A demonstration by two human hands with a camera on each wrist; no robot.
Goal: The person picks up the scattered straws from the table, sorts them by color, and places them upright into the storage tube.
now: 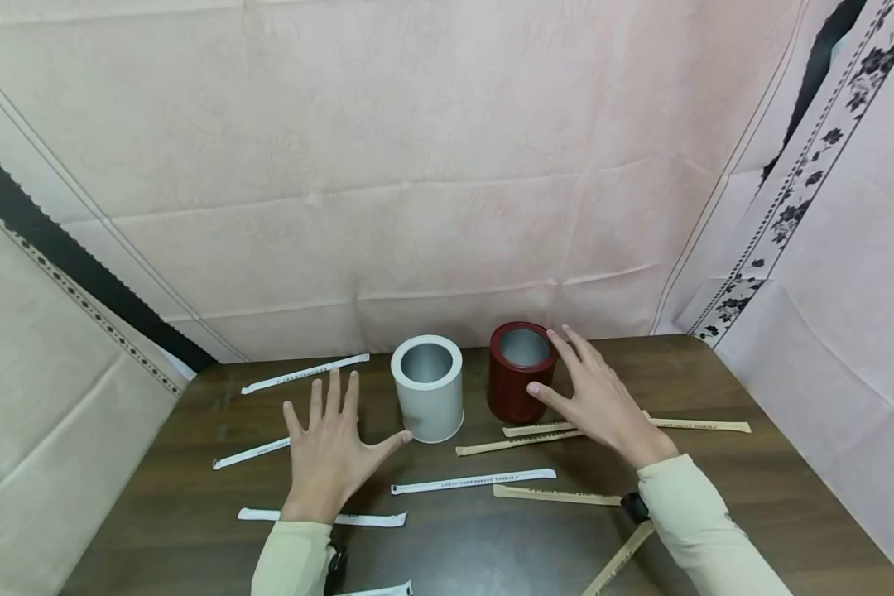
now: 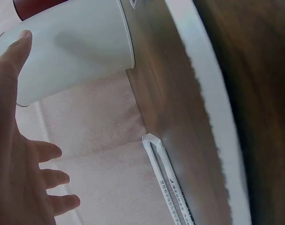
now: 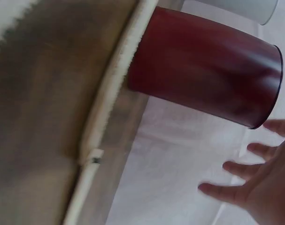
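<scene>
Brown table (image 1: 484, 542), pale cloth (image 1: 432, 165) behind red canister (image 1: 508, 387)

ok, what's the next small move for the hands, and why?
Probably lower the left hand and pinch the white stick partly hidden by its palm. That hand is open and holds nothing, the white cup and red cup stand upright with no stick showing in their mouths, and more white sticks lie loose on the table.
</scene>
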